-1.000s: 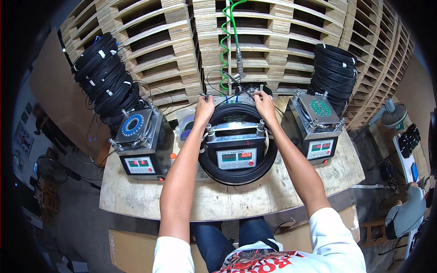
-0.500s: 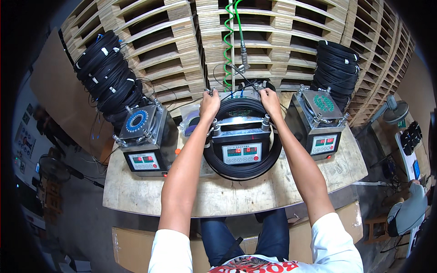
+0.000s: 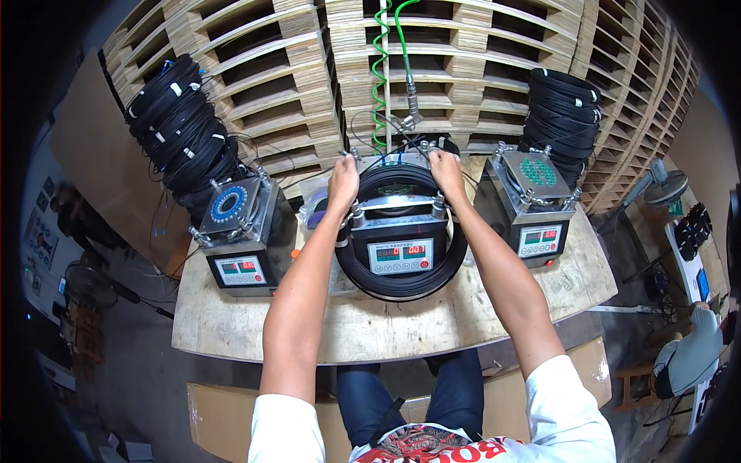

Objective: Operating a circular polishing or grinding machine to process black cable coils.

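Note:
A thick coil of black cable [image 3: 397, 291] rings the middle machine [image 3: 440, 231], hanging in front of its lit control panel [image 3: 400, 256]. At the machine's far left corner my left hand [image 3: 344, 185] is closed, its fingertips pinched by a metal corner post. My right hand [image 3: 446, 171] is closed at the far right corner, also beside a post. What each hand's fingers grip is too small to make out. Thin black cable ends loop up between and behind the hands. Two metal posts with knobs stand at the machine's near corners, between my forearms.
Similar machines stand left [image 3: 241, 239] and right [image 3: 532, 204] on the wooden table [image 3: 401, 339]. Tall stacks of black cable coils rise behind them, left [image 3: 181, 127] and right [image 3: 562, 123]. Wooden pallets [image 3: 285, 77] form the back, with a green air hose [image 3: 401, 46] hanging down. A person sits far right.
Both hands stay at the far corners, with small shifts; the whole view has moved slightly. Digits on the machines' displays look different.

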Motion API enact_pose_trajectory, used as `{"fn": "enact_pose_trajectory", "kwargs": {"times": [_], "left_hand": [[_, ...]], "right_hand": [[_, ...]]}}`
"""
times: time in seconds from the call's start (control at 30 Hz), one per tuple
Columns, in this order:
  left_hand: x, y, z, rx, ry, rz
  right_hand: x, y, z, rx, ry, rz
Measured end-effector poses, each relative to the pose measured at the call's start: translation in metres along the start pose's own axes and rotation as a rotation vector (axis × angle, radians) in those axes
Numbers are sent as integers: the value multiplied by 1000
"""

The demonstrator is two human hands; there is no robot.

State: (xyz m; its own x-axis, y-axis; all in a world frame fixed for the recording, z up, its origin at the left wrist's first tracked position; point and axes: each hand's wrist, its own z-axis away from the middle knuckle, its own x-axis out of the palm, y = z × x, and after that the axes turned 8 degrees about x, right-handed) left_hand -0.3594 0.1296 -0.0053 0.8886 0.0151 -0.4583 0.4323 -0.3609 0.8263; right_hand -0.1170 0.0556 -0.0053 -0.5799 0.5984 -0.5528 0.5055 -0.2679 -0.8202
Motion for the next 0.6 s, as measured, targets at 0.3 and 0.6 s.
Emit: {"fn": "enact_pose_trajectory", "kwargs": {"times": [0.3, 0.6], "left_hand": [[13, 1, -28, -259, -96, -144], [12, 22, -13, -5, 237, -104]], "right_hand": [[-1, -25, 11, 243, -95, 130], [-8, -22, 17, 232, -16, 9]]}}
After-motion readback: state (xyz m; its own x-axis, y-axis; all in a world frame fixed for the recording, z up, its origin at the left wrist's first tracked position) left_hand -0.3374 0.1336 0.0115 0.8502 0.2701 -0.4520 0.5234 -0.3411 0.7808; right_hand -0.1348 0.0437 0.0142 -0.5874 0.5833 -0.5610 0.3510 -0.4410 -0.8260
